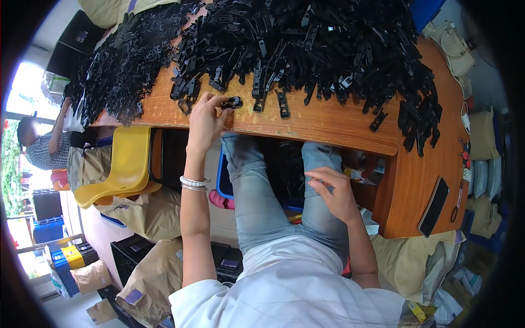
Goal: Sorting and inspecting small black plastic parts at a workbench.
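My left hand [206,121] is at the front edge of the wooden table [333,127], its thumb and fingers pinching a small black plastic clip [233,102]. Just beyond it, a few loose black clips lie on the tabletop, among them one long piece [283,104]. A large heap of similar black parts [295,46] covers the far side of the table. My right hand [334,192] hangs over my right thigh, fingers loosely bent and apart from the thumb, with nothing visible in it.
Smaller black parts form a second heap [123,65] at the left. A phone [435,206] and scissors [457,203] lie on the right side of the table. Left of my legs stands a yellow chair [128,164], with paper sacks [158,279] behind. Another person [46,145] works far left.
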Available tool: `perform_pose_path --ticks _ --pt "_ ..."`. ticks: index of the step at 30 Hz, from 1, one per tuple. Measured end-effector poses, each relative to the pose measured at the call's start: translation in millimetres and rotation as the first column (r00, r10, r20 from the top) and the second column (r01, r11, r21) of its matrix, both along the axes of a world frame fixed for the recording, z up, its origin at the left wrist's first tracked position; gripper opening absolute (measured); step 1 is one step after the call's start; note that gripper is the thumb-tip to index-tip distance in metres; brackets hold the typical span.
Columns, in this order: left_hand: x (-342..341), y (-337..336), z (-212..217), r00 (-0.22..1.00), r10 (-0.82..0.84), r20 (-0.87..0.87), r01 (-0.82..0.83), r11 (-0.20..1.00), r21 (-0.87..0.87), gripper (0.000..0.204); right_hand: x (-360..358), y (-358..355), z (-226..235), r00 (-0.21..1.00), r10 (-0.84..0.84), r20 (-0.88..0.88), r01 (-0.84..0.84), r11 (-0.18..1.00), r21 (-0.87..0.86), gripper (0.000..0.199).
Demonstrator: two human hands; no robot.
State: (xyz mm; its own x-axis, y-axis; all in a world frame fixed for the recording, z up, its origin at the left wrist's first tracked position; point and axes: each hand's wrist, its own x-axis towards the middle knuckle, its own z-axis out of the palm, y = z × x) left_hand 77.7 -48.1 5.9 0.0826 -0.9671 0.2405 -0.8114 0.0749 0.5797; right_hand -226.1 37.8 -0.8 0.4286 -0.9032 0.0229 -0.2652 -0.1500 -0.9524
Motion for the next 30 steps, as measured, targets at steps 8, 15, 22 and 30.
perform_pose_path --ticks 8,15,22,30 --pt "-6 -11 9 0.988 -0.109 0.108 0.110 0.994 -0.010 0.012 -5 4 1 0.998 -0.061 -0.017 0.061 0.998 -0.033 0.019" --pt "0 -16 -9 0.999 -0.046 0.004 0.046 0.982 -0.182 0.018 -47 -8 7 0.965 -0.255 0.064 0.255 0.967 0.003 0.016" --pt "-9 -17 -14 1.000 0.028 0.014 -0.023 0.960 -0.281 0.016 -135 -50 31 0.798 -0.602 -0.016 0.593 0.790 -0.157 0.017" --pt "-39 -4 -4 0.975 0.004 -0.224 -0.086 0.930 -0.356 0.013 -202 -187 9 0.453 -0.771 -0.447 0.430 0.628 -0.648 0.021"
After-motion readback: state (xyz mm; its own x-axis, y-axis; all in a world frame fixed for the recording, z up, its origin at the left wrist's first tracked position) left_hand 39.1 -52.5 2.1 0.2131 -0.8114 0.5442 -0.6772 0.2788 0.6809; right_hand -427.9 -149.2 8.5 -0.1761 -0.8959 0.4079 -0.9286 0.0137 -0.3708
